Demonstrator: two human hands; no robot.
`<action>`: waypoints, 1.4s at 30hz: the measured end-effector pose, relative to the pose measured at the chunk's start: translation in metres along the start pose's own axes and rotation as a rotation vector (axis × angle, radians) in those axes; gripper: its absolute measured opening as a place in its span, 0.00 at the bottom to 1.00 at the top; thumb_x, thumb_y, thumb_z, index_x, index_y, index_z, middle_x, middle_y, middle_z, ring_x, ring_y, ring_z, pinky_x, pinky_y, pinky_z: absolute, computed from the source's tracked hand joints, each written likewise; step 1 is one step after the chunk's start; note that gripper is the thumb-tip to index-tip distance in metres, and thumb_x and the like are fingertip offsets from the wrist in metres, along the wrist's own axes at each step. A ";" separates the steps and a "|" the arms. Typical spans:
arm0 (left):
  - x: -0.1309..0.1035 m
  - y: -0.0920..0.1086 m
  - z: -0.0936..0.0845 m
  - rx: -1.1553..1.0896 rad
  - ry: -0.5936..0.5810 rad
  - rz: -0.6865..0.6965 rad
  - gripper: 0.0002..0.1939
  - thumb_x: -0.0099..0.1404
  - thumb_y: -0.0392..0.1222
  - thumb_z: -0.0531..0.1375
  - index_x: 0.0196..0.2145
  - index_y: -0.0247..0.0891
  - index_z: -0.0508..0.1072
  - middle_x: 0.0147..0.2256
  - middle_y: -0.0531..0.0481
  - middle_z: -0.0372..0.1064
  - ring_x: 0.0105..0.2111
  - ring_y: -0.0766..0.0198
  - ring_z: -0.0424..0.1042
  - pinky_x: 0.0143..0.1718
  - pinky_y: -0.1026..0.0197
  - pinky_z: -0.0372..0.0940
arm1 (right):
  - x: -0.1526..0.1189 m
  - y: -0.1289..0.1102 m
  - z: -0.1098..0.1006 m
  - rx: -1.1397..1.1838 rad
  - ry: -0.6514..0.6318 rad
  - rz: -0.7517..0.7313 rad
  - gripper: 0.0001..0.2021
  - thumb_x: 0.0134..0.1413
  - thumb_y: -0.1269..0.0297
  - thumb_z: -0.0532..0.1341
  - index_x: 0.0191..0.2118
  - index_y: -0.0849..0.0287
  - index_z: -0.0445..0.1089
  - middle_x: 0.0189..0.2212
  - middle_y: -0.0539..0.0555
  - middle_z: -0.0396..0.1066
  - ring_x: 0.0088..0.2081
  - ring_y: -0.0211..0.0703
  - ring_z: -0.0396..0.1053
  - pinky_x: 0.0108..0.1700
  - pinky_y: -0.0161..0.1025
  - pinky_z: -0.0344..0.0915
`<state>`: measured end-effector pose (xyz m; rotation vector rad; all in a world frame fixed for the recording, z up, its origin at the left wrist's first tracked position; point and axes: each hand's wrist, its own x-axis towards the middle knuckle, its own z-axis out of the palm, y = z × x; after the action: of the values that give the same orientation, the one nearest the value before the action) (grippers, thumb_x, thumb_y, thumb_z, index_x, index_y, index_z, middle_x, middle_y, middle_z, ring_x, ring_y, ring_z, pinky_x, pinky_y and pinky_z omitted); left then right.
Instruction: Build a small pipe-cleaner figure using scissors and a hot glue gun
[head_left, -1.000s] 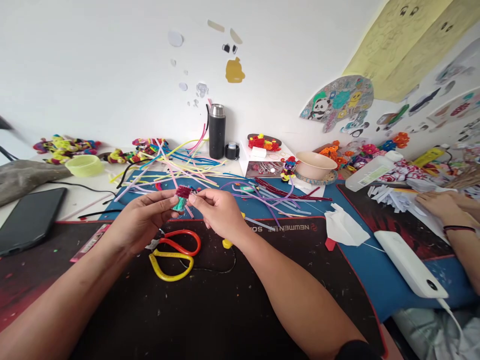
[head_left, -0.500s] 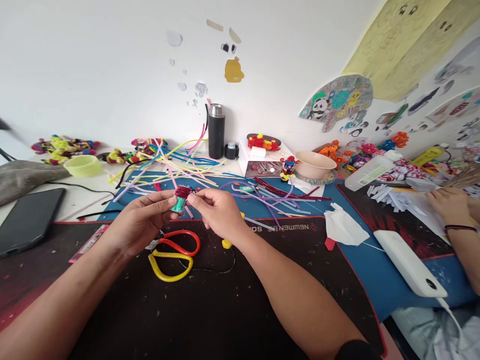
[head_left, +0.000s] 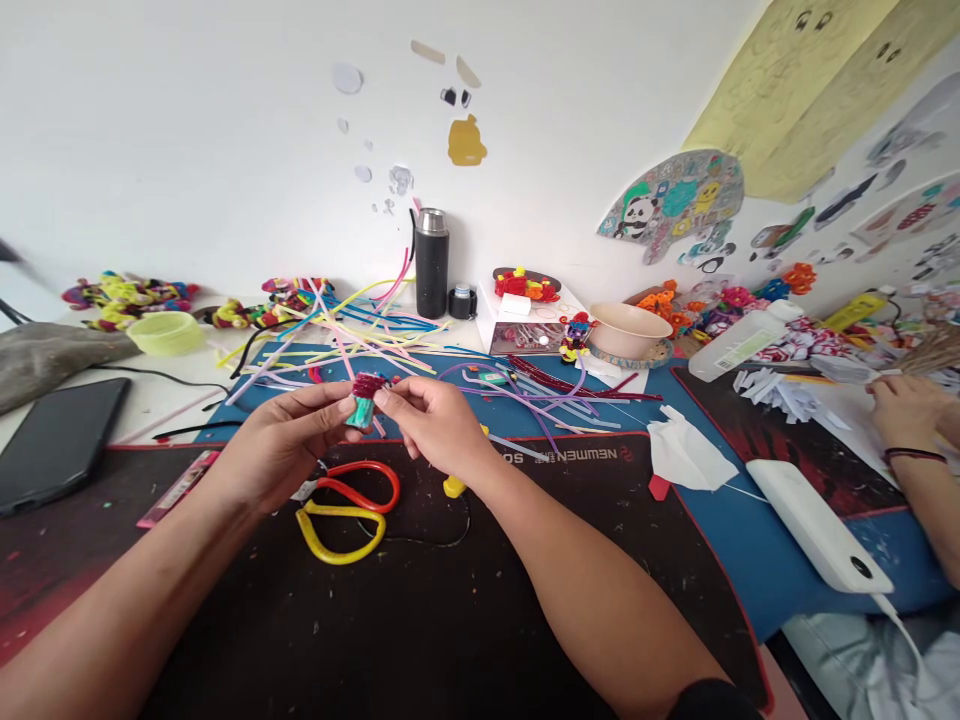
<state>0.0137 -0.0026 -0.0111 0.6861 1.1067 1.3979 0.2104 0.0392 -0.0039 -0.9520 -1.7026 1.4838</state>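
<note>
Between my two hands is a small pipe-cleaner figure [head_left: 365,397], dark red above and turquoise green below. My left hand [head_left: 304,430] pinches it from the left between thumb and fingers. From the other side my right hand [head_left: 431,415] grips its dark red part, thumb on top, which hides some of it. Just below the hands, a pair of scissors [head_left: 349,532] with one red and one yellow handle loop lies on the black desk mat [head_left: 420,640]; its blades are mostly covered by my left hand.
Loose pipe cleaners [head_left: 375,340] lie behind my hands, near a black thermos [head_left: 432,265]. A phone [head_left: 64,445] is at the left. A tan bowl [head_left: 628,330], crumpled tissue [head_left: 690,450] and white power bank [head_left: 817,525] are rightward. Another person's hand [head_left: 907,410] works at far right.
My hands keep their hold on the figure, which has tilted very slightly. At far right, the other person's hand has shifted a little.
</note>
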 end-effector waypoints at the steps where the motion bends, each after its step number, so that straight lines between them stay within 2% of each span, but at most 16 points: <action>1: 0.000 0.000 0.000 0.003 -0.003 0.002 0.21 0.41 0.36 0.85 0.34 0.33 0.88 0.35 0.43 0.88 0.27 0.61 0.82 0.28 0.63 0.80 | 0.000 0.000 0.000 0.001 -0.007 0.001 0.15 0.68 0.49 0.67 0.38 0.57 0.72 0.19 0.42 0.66 0.17 0.33 0.63 0.24 0.34 0.58; 6: -0.002 0.003 0.000 0.004 -0.013 0.008 0.23 0.39 0.37 0.85 0.35 0.33 0.89 0.32 0.43 0.87 0.24 0.62 0.80 0.26 0.64 0.79 | -0.001 -0.001 -0.001 0.013 -0.032 0.036 0.20 0.66 0.42 0.67 0.37 0.56 0.71 0.20 0.43 0.67 0.18 0.34 0.64 0.24 0.34 0.58; 11: -0.004 0.004 0.002 0.004 -0.027 0.015 0.25 0.36 0.43 0.87 0.33 0.35 0.89 0.33 0.43 0.88 0.24 0.63 0.80 0.26 0.66 0.79 | 0.000 0.003 -0.002 0.051 -0.059 0.045 0.23 0.62 0.38 0.69 0.37 0.55 0.70 0.21 0.43 0.68 0.19 0.34 0.65 0.25 0.34 0.58; 22: -0.004 0.003 0.000 -0.003 -0.071 0.025 0.24 0.37 0.44 0.87 0.34 0.37 0.90 0.33 0.43 0.87 0.24 0.62 0.79 0.28 0.63 0.80 | 0.000 0.004 -0.001 0.090 -0.070 0.057 0.24 0.61 0.37 0.70 0.37 0.55 0.70 0.22 0.43 0.69 0.19 0.34 0.65 0.25 0.34 0.59; 30: -0.003 0.004 -0.003 0.008 -0.096 0.008 0.21 0.42 0.39 0.85 0.36 0.36 0.90 0.34 0.41 0.88 0.25 0.61 0.81 0.30 0.62 0.80 | 0.001 0.005 0.000 0.146 -0.088 0.084 0.24 0.58 0.38 0.71 0.36 0.55 0.69 0.22 0.44 0.69 0.19 0.33 0.64 0.25 0.34 0.58; 35: -0.004 0.004 -0.004 0.035 -0.105 0.003 0.22 0.42 0.40 0.85 0.37 0.38 0.90 0.36 0.41 0.88 0.25 0.60 0.82 0.30 0.63 0.81 | 0.002 0.005 0.000 0.163 -0.094 0.092 0.24 0.58 0.39 0.72 0.36 0.56 0.69 0.22 0.43 0.69 0.19 0.32 0.64 0.25 0.33 0.58; 42: -0.004 0.003 -0.002 0.060 -0.078 0.033 0.27 0.39 0.47 0.86 0.38 0.39 0.91 0.39 0.39 0.89 0.27 0.59 0.84 0.32 0.63 0.81 | 0.003 0.008 0.000 0.168 -0.088 0.084 0.24 0.58 0.40 0.72 0.36 0.56 0.70 0.22 0.43 0.69 0.19 0.32 0.64 0.25 0.33 0.57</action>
<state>0.0109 -0.0064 -0.0087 0.7988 1.0831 1.3586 0.2093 0.0423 -0.0120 -0.8894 -1.5858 1.7175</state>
